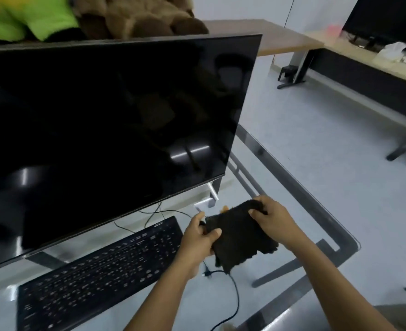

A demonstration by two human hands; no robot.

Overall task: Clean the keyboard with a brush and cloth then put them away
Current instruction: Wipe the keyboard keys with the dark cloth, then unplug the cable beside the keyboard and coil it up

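Note:
A black keyboard (97, 273) lies slanted on the glass desk (292, 185) in front of a dark monitor. To the right of the keyboard, above the desk, both hands hold a dark brown fuzzy cloth (240, 237). My left hand (200, 237) grips its left edge. My right hand (272, 220) grips its top right corner. The cloth hangs down between them, spread out. No brush can be made out; something small and pale shows just behind the cloth's top edge, too blurred to tell.
A large switched-off monitor (106, 134) stands behind the keyboard. A black cable (235, 299) runs over the glass under the cloth. Plush toys (135, 15) sit behind the monitor. Wooden desks (288, 37) stand at the back right across the floor.

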